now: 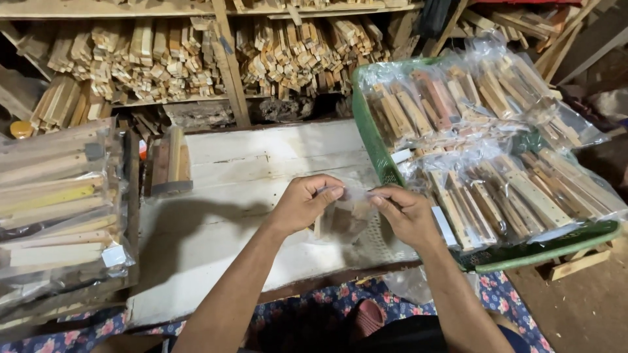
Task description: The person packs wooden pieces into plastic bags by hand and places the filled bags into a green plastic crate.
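Both hands met over the near edge of the worn white-painted plank board [261, 163]. The left hand [302, 202] and right hand [405, 210] pinched, fingers together, the top of a small clear plastic bag of brown wooden pieces [345, 219]. Bare board lay open to the left; the green plastic basket [371, 131] of bagged sticks crowded the right. The bag's contents were blurred.

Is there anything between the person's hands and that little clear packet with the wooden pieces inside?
Nothing visible. The left hand and right hand both pinch the top edge of the clear packet directly, above the white board.
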